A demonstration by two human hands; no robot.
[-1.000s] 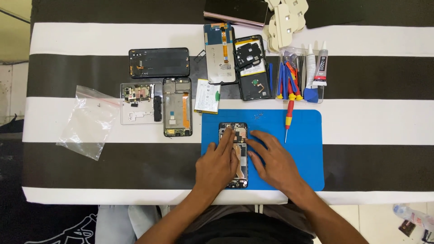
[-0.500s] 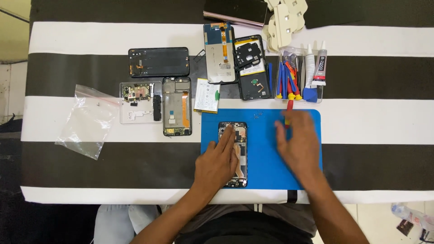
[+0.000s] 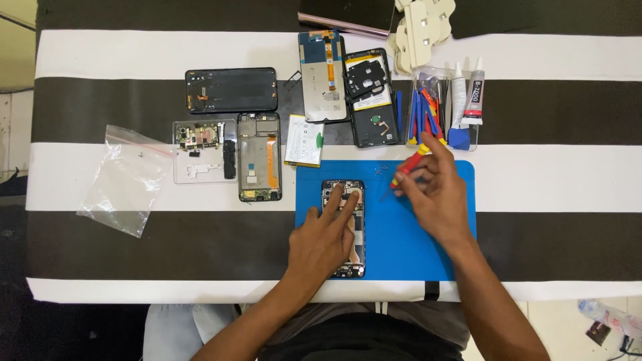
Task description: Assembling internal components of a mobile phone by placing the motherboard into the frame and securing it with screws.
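The opened phone (image 3: 346, 227) lies lengthwise on the blue mat (image 3: 401, 247), toward the mat's left edge, its inner parts facing up. The left hand (image 3: 324, 241) rests flat on the phone, fingers spread a little, with 2 fingertips (image 3: 340, 192) pressing near its top end. The right hand (image 3: 438, 194) is over the mat to the right of the phone, closed around a red and yellow screwdriver (image 3: 409, 165) whose tip points down toward the mat, clear of the phone. A few tiny screws (image 3: 381, 170) lie on the mat above the phone's top right. Beyond the mat, farther up the striped counter (image 3: 134, 261), sit a tool holder (image 3: 428, 110) and 2 glue tubes (image 3: 466, 93). Left of the mat lie a bare phone frame (image 3: 259, 157), a small tray of parts (image 3: 200, 150) and a clear plastic bag (image 3: 124, 180).
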